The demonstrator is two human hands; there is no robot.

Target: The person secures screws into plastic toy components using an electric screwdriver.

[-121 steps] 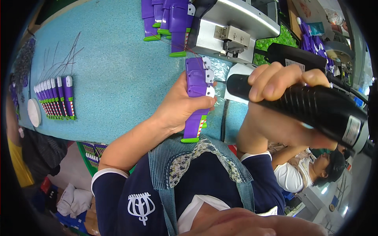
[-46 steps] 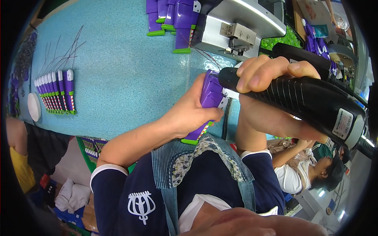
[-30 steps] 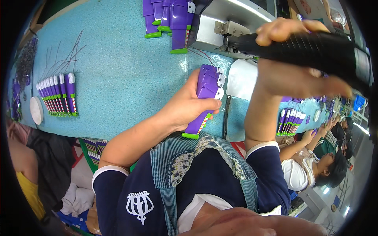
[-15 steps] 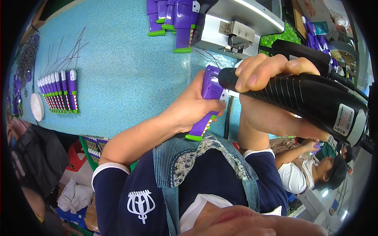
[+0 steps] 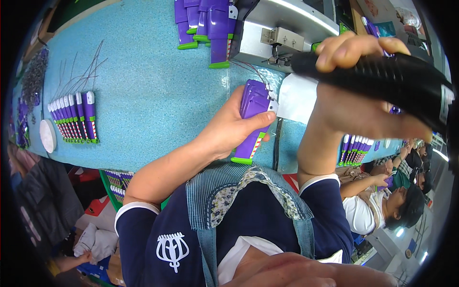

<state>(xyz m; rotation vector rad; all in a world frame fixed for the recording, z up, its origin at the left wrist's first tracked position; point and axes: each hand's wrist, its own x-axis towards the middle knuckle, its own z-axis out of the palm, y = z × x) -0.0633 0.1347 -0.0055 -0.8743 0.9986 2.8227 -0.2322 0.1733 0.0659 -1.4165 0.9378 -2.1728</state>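
in the head view, the left hand [image 5: 228, 125] holds overlapping purple casings [image 5: 255, 98] near the blue table [image 5: 153, 105]'s edge, thumb across their face, seemingly to leave the upper end bare and steady. the right hand [image 5: 351, 106] grips a black tool [image 5: 382, 75] round its thick body, likely for aim, nose beside the silver machine [image 5: 254, 45], contact unclear.

The plastic case [image 5: 253, 106] is coloured purple, tipped with green and striped in red and white. The screwdriver [image 5: 377, 74] is coloured black. The desk [image 5: 158, 86] is speckled in light blue; the apron [image 5: 198, 193] is checked in blue-green.
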